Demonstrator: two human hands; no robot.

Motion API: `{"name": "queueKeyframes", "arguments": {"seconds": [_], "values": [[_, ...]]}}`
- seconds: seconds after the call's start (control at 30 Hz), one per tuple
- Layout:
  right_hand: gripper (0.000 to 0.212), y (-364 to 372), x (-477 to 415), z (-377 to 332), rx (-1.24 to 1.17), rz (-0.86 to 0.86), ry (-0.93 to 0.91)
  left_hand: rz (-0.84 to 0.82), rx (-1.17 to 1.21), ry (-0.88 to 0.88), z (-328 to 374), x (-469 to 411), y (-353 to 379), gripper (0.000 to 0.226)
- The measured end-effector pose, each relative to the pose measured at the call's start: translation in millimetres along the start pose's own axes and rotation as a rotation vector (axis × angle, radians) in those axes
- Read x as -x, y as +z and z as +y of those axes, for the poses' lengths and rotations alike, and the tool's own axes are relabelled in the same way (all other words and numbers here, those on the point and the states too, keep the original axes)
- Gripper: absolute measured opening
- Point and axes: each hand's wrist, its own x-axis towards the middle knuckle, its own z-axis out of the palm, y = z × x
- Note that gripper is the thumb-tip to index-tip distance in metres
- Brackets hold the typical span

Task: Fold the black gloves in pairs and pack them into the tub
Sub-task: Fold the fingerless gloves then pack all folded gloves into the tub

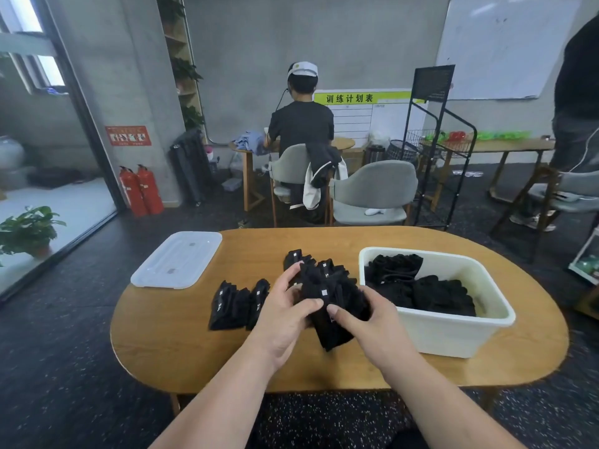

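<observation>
Loose gloves [238,301]: lie unfolded left of the hands, and more sit behind them. Since all are black and alike, a pair could easily be mismatched or a single left over.
Left hand [285,306]: fingers curl round the left side of the bundle, with the thumb pressed on top. If this hold eases before the fold is set, the fabric will likely spring open.
Held gloves [334,332]: bunched between both hands above the table's middle, just left of the tub. The lower end hangs free and may unroll.
Right hand [366,322]: grips the bundle's right side, thumb on top, fingers wrapped under. Whether the layers line up inside the grasp cannot be told.
Tub [453,332]: white and open, with packed gloves [434,291] towards its back and left. A loose fold dropped in could disturb them.
Table [181,345]: oval, wooden, smooth.
Lid [176,259]: translucent, flat at the far-left end.
Room: potted plant [29,231] and fire extinguishers [141,189] at left, a seated person [301,124] behind, then a grey chair [372,189], a wire rack [434,140] and a whiteboard [505,47].
</observation>
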Motion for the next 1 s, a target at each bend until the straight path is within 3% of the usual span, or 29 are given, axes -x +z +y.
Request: {"name": "queueKeyframes", "arguments": {"seconds": [0.2, 0.3, 0.5, 0.67, 1.0], "values": [[0.042, -62, -21, -17, 0.329, 0.064, -0.103, -0.060, -0.139, 0.060, 8, -25, 43, 0.077], [0.023, -103, -32, -29, 0.337, 0.068, -0.070, -0.075, -0.316, 0.115, 5, -40, 70, 0.079], [0.040, -190, -76, -22, 0.750, 0.184, -0.045, -0.093, -0.845, 0.263, -11, -72, 103, 0.059], [0.033, -223, -107, 4, 1.055, 0.075, 0.009, -0.128, -1.168, 0.346, -21, -96, 118, 0.049], [0.042, -218, -147, 48, 1.385, -0.095, -0.161, -0.231, -1.147, 0.193, -35, -116, 119, 0.067]]}}
